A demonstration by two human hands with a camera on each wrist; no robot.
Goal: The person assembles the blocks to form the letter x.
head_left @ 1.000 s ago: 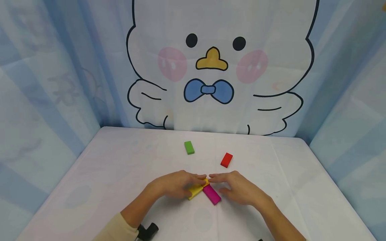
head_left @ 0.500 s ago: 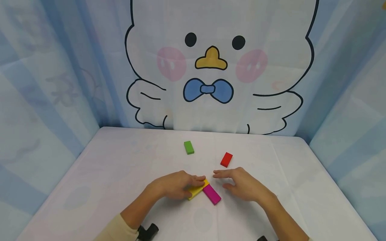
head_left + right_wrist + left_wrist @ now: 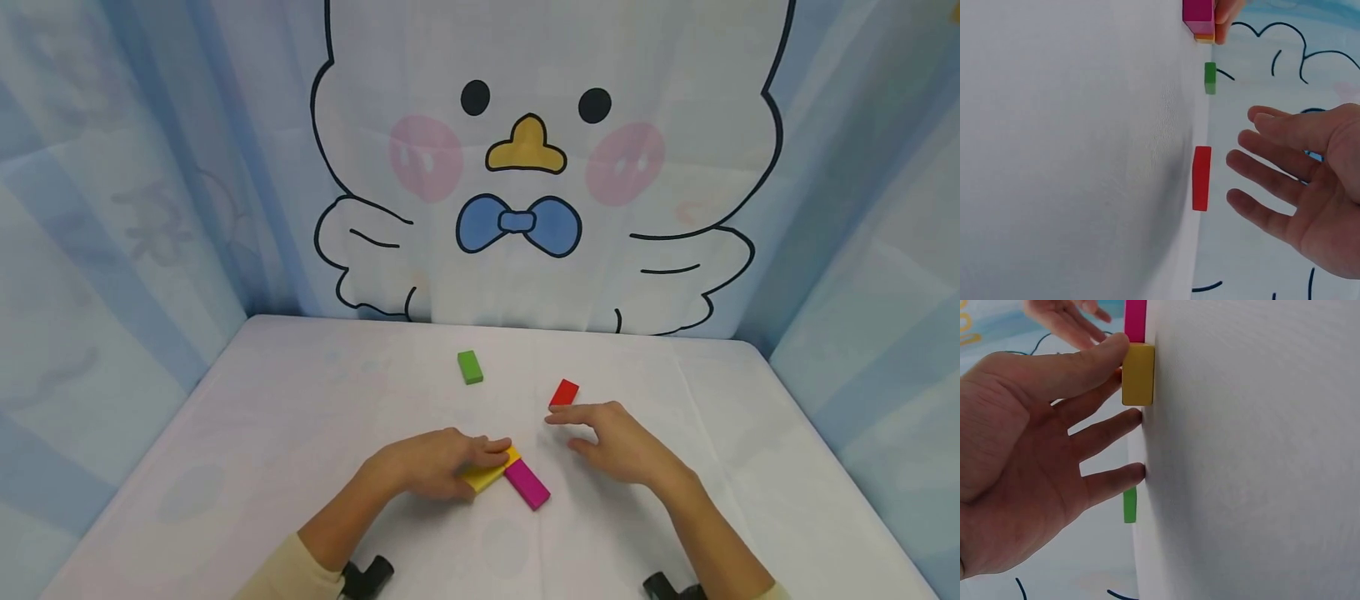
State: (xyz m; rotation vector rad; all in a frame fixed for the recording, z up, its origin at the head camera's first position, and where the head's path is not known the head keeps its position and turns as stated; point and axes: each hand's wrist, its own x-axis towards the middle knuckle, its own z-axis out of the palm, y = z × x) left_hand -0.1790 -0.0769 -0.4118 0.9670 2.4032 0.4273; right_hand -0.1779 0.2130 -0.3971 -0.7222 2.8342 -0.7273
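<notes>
The left hand [image 3: 431,462] lies flat on the yellow block [image 3: 487,473], fingers straight and slightly spread, thumb against its end. The right hand [image 3: 611,442] hovers open, fingers spread, holding nothing, its fingertips near the red block [image 3: 564,392]. The yellow block, a plain small rectangle, touches the magenta block [image 3: 527,484] on the white table [image 3: 262,417]. No writing shows on any block.
</notes>
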